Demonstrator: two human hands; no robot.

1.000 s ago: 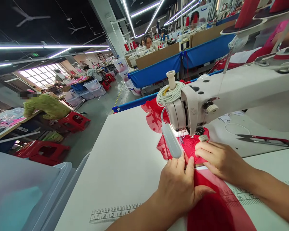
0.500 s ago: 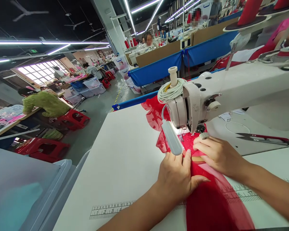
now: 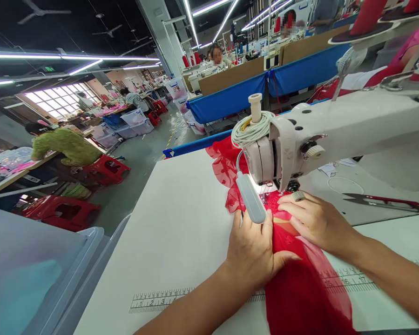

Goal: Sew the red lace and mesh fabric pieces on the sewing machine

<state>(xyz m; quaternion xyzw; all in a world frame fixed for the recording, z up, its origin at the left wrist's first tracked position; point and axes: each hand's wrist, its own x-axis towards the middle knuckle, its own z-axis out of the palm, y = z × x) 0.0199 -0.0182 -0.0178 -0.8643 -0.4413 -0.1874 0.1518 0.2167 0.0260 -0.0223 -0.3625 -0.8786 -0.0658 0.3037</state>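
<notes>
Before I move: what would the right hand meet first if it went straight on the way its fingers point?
Across the red fabric under its fingertips, the right hand would probably meet the metal presser foot first, though depth is hard to judge from this single view.

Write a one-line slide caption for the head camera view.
Left hand and right hand on red fabric at a white sewing machine, snips lying to the right.
</notes>
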